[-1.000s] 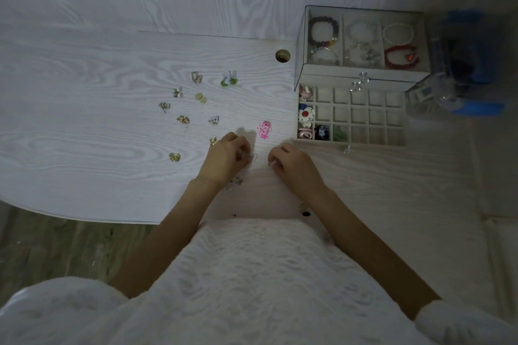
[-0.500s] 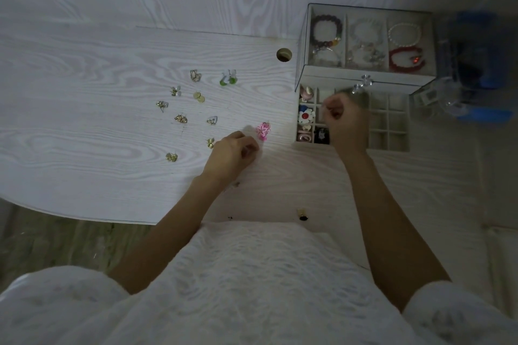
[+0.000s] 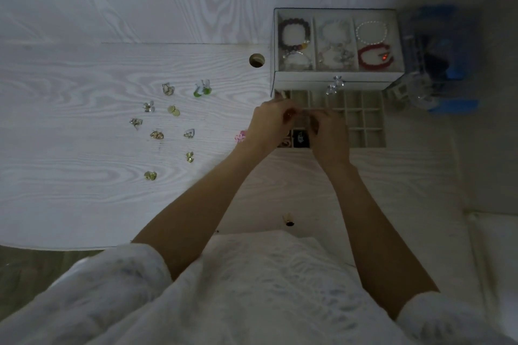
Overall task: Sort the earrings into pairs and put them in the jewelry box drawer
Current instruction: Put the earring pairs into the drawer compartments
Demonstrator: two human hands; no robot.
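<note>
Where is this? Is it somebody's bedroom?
Probably a room at home, maybe a bedroom, though I can't be sure. A jewelry box with bracelets on top sits on a pale wooden table, its drawer pulled open, and small earrings lie scattered nearby.

A pale wood-grain counter [image 3: 84,199] has a round cable hole [image 3: 256,60] near its back edge. At far right stands a blurred clear container with blue parts [image 3: 437,64]. Wood-look floor [image 3: 33,269] shows lower left.
</note>
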